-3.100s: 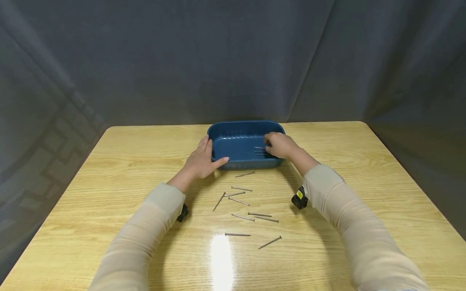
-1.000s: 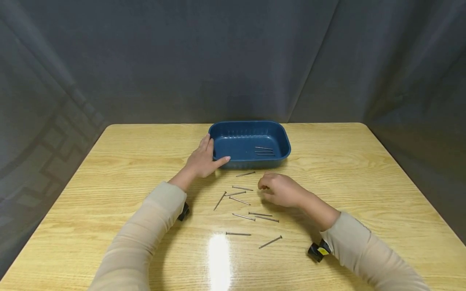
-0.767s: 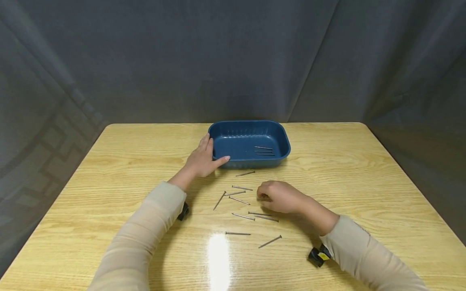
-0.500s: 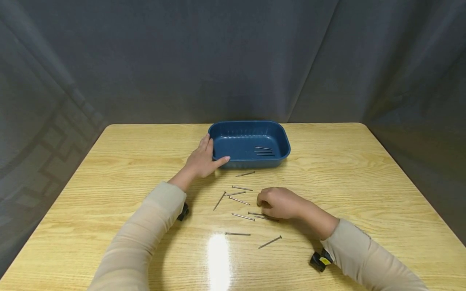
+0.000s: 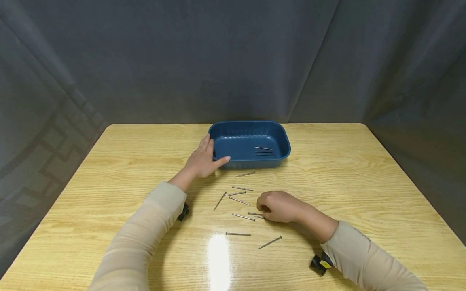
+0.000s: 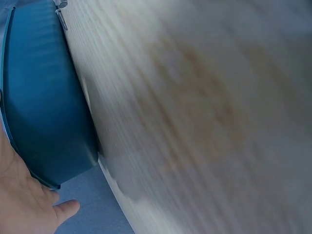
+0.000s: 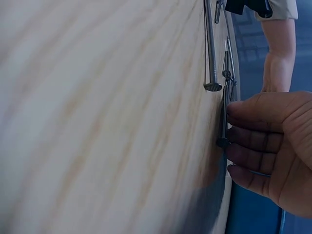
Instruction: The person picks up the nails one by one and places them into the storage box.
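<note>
While the left hand (image 5: 201, 161) rests flat-fingered against the blue tray (image 5: 251, 163), the right hand (image 5: 278, 206) (fingers curled) touches a nail (image 5: 253, 213) at its fingertips.

On my feed the tray (image 5: 249, 138) reads deep blue with faint ribbing along its inner wall. The nails (image 5: 240, 201) are dull grey metal. The worktop (image 5: 364, 178) is pale yellow wood with darker wavy grain. Both sleeves (image 5: 145, 230) look beige, and the backdrop curtain (image 5: 233, 60) is dark grey.
</note>
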